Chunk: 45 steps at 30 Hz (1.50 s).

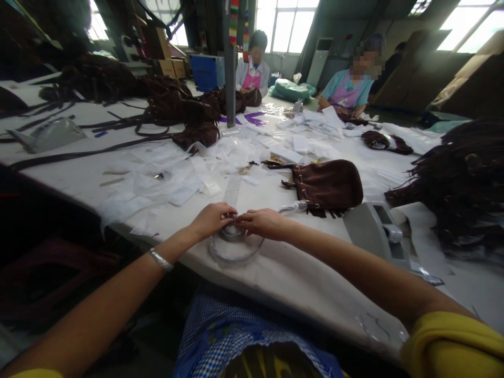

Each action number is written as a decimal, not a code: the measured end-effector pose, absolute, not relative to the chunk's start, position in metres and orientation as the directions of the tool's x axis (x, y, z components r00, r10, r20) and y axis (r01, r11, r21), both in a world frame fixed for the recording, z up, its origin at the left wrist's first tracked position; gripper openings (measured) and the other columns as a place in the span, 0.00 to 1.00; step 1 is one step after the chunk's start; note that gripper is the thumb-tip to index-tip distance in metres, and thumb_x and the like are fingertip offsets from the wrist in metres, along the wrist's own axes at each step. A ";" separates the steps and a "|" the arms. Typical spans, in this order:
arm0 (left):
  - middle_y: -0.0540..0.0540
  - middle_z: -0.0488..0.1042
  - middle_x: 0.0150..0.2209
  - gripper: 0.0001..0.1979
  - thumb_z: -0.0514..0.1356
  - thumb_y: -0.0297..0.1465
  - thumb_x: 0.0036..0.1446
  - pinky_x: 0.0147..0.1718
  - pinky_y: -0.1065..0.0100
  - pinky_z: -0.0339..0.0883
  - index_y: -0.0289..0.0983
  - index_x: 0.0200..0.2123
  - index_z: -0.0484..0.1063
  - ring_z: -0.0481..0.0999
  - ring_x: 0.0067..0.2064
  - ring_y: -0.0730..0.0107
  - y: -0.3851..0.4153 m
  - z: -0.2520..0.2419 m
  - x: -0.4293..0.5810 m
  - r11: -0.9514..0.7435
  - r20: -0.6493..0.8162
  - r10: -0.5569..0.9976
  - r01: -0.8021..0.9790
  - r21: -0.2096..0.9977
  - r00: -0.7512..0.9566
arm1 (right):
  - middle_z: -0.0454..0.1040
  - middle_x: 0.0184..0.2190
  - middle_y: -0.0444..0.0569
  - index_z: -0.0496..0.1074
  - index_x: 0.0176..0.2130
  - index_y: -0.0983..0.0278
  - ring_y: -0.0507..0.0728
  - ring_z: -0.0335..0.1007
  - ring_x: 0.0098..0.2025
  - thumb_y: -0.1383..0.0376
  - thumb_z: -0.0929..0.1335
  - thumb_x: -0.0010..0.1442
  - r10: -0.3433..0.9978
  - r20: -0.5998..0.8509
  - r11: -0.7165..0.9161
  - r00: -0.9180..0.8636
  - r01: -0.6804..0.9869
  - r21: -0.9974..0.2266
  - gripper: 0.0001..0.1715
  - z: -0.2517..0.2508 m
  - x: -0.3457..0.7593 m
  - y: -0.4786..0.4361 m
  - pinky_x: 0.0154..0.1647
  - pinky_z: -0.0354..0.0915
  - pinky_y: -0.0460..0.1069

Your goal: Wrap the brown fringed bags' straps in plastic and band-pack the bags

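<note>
At the table's near edge, my left hand [218, 217] is closed, its fingertips pinching the top of a grey coil [233, 232]. From the other side my right hand [264, 223] is also closed on that coil, and the two hands nearly touch. Below the coil lies a wider loop [236, 258] that looks wrapped in clear film. A similar film-wrapped strap [293, 207] reaches the dark brown drawstring bag [328, 184], which lies on its side to the right. Behind my hands is a pale translucent strip [232, 190]. Blur hides the coil's exact kind.
White paper and plastic film scraps [185, 176] cover the table's middle. A grey tape dispenser [374, 231] and a fringed brown pile [468, 178] stand right. More brown bags [185, 107] lie beyond, by a metal post [230, 68]. Two people [254, 79] work across the table.
</note>
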State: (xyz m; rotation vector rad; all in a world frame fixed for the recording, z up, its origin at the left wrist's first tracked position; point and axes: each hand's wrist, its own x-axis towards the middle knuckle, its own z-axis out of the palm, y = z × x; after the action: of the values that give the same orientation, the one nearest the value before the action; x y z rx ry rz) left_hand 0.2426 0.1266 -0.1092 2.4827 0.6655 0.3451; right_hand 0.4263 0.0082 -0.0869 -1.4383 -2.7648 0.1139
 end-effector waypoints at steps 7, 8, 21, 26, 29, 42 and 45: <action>0.44 0.82 0.35 0.18 0.55 0.42 0.61 0.36 0.68 0.68 0.38 0.33 0.80 0.79 0.38 0.61 0.130 -0.110 0.241 -0.689 0.142 0.634 0.472 0.550 0.760 | 0.77 0.43 0.52 0.77 0.42 0.62 0.59 0.72 0.42 0.62 0.65 0.67 0.906 -0.059 0.421 -0.418 0.906 0.046 0.11 -0.093 0.409 0.006 0.35 0.61 0.48; 0.44 0.81 0.32 0.21 0.53 0.44 0.63 0.35 0.67 0.67 0.38 0.30 0.80 0.78 0.36 0.61 0.130 -0.108 0.237 -0.684 0.136 0.645 0.489 0.541 0.752 | 0.77 0.42 0.52 0.78 0.42 0.62 0.59 0.73 0.41 0.62 0.65 0.66 0.925 -0.052 0.379 -0.377 0.924 0.044 0.12 -0.093 0.405 0.004 0.35 0.60 0.48; 0.46 0.80 0.39 0.17 0.61 0.35 0.59 0.40 0.66 0.66 0.39 0.51 0.76 0.77 0.39 0.63 0.107 -0.104 0.233 -0.746 0.253 0.639 0.505 0.434 0.727 | 0.78 0.44 0.52 0.77 0.46 0.62 0.60 0.73 0.43 0.63 0.66 0.65 0.956 -0.042 0.288 -0.289 0.957 -0.036 0.13 -0.100 0.395 0.009 0.36 0.61 0.48; 0.48 0.78 0.33 0.06 0.61 0.34 0.60 0.38 0.64 0.65 0.44 0.39 0.79 0.76 0.40 0.58 0.101 -0.102 0.242 -0.862 0.205 0.506 0.485 0.145 0.838 | 0.78 0.43 0.49 0.75 0.50 0.62 0.58 0.73 0.42 0.64 0.63 0.68 0.973 -0.003 0.228 -0.233 0.956 -0.185 0.15 -0.106 0.396 0.011 0.37 0.63 0.47; 0.46 0.78 0.41 0.08 0.64 0.31 0.57 0.40 0.64 0.65 0.42 0.42 0.76 0.74 0.48 0.57 0.104 -0.103 0.245 -0.845 0.242 0.535 0.515 0.145 0.809 | 0.77 0.43 0.51 0.77 0.46 0.63 0.59 0.73 0.42 0.64 0.65 0.66 0.957 -0.009 0.288 -0.291 0.952 -0.099 0.13 -0.105 0.395 0.012 0.37 0.63 0.48; 0.43 0.79 0.30 0.14 0.60 0.41 0.59 0.31 0.67 0.59 0.37 0.30 0.77 0.76 0.33 0.62 0.111 -0.104 0.232 -0.725 0.071 0.661 0.611 0.317 0.747 | 0.77 0.39 0.51 0.78 0.42 0.64 0.55 0.72 0.36 0.58 0.69 0.64 0.974 0.069 0.227 -0.217 0.943 -0.242 0.13 -0.113 0.387 0.003 0.35 0.61 0.47; 0.44 0.80 0.31 0.11 0.62 0.38 0.57 0.31 0.69 0.61 0.36 0.32 0.78 0.77 0.33 0.64 0.111 -0.103 0.228 -0.720 0.048 0.652 0.597 0.354 0.757 | 0.77 0.40 0.51 0.78 0.44 0.65 0.55 0.73 0.36 0.60 0.70 0.63 0.952 0.070 0.306 -0.298 0.911 -0.277 0.13 -0.110 0.396 0.005 0.35 0.62 0.46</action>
State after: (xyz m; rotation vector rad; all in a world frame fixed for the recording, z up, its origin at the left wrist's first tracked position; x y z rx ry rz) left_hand 0.2279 0.1109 -0.1028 2.6372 0.9653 0.2420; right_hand 0.3959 0.0052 -0.1096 -1.7090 -2.3508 0.2719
